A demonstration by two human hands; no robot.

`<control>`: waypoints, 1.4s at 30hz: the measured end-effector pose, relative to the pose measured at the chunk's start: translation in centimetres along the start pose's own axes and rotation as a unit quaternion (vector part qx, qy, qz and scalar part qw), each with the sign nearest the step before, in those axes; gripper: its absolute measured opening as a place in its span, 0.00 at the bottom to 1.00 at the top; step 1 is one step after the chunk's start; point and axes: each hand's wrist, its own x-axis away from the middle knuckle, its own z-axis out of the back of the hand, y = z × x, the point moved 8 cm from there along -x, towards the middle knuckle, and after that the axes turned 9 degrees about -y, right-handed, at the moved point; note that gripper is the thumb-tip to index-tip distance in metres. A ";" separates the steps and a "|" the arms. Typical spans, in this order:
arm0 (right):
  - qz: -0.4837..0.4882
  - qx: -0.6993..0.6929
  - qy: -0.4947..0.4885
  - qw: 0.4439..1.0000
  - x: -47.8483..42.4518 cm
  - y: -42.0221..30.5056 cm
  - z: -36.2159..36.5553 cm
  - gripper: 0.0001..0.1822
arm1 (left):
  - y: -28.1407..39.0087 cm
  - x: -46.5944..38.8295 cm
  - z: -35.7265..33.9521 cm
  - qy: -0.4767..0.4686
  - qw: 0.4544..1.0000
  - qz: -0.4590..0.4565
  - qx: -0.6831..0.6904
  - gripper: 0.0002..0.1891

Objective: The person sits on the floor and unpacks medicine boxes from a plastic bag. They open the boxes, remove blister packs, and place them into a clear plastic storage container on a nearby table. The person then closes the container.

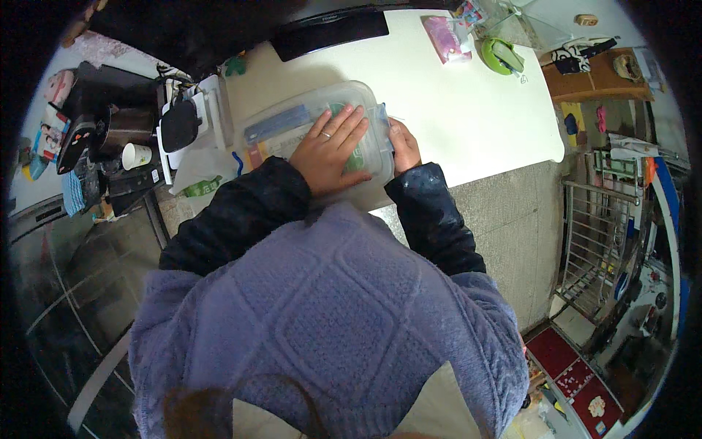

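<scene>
A clear plastic storage box [384,156] with a lid lies on the white table in front of me. Through its lid show printed packets, a blue item [279,123] and something green. My left hand [334,148] rests flat on the lid, fingers slightly spread, a ring on one finger. At the box's right end, my right hand [405,147] curls against the side by a pale blue latch [379,123]; part of its fingers is hidden. Whether the latch is fastened is hard to tell.
A black monitor base [332,35] stands behind the box on the white table [482,126]. Farther right are a pink tissue pack [447,38] and a green bowl-like holder [499,56]. On the left stand a paper cup [136,156] and a black device [180,126]. A metal rack [592,241] stands right.
</scene>
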 end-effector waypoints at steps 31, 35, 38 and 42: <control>-0.051 -0.083 0.022 0.995 -1.3 -10.9 1.5 0.19 | -14.6 21.6 -6.5 0.280 0.692 0.447 0.492 0.16; -0.053 -0.145 0.112 0.982 -5.9 -8.5 6.6 0.19 | -12.6 22.9 -6.2 0.262 0.634 0.471 0.555 0.16; -0.092 -0.105 0.141 0.980 -9.2 -3.0 12.0 0.24 | -11.6 23.7 -6.5 0.257 0.647 0.478 0.536 0.17; -0.118 0.111 0.183 0.970 -11.1 1.0 21.0 0.36 | -10.9 23.6 -4.8 0.249 0.733 0.501 0.386 0.17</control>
